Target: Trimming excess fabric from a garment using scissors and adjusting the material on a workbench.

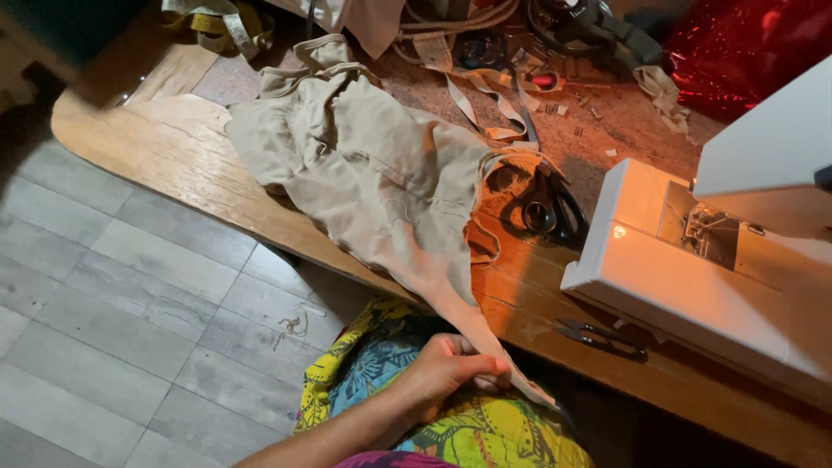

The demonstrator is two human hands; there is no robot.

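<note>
A crumpled beige garment (pixel 373 173) lies on the wooden table (pixel 173 147), and a narrow end of it hangs over the front edge down to my lap. My left hand (pixel 442 373) pinches that hanging end between thumb and fingers, just below the table edge. It rests over the bright yellow, blue and green printed cloth (pixel 381 355) on my lap. My right hand is out of view.
A white sewing machine (pixel 693 286) stands on the right of the table, with small black thread snips (pixel 602 338) in front of it. Black-handled scissors (pixel 550 212) lie beside the garment. Fabric strips, a yellow measuring tape (pixel 221 22) and a shiny red bag (pixel 745 48) lie at the back. Grey floor tiles (pixel 113 303) are on the left.
</note>
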